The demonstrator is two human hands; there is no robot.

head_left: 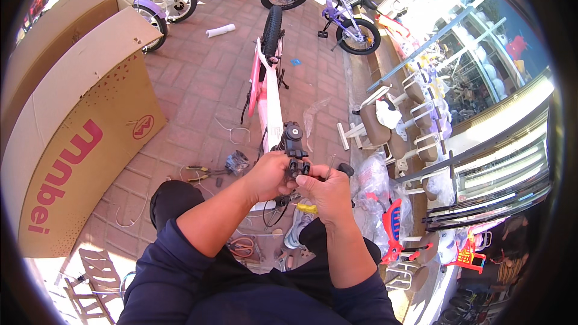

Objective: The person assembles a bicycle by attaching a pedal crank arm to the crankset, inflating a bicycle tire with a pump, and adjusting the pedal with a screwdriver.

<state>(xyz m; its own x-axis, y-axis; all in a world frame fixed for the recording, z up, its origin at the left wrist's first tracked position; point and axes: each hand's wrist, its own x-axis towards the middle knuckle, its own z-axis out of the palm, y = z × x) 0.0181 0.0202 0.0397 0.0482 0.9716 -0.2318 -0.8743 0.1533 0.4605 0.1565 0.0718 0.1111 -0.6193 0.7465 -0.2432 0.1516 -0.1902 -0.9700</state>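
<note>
A pink and white bicycle (272, 105) stands in front of me, its tyre (274, 24) pointing away. At its near end is a black handlebar stem (293, 134) with a clamp (297, 167). My left hand (269, 176) is closed round the clamp's left side, fingertips partly hidden. From the right, my right hand (329, 192) pinches the same clamp, its thumb pressed against the lower part. A thin metal rod (331, 166) sticks up by the right fingers; its kind cannot be made out. Below the hands hang a black cable and a yellow-handled tool (306, 208).
A large open cardboard box (90, 138) stands at the left. Pliers (205, 173), orange-handled scissors (242, 247) and plastic wrap lie on the brick paving. Other bicycles (337, 6) stand at the back. Brown seats (376, 123) and a red toy (393, 235) line the right side.
</note>
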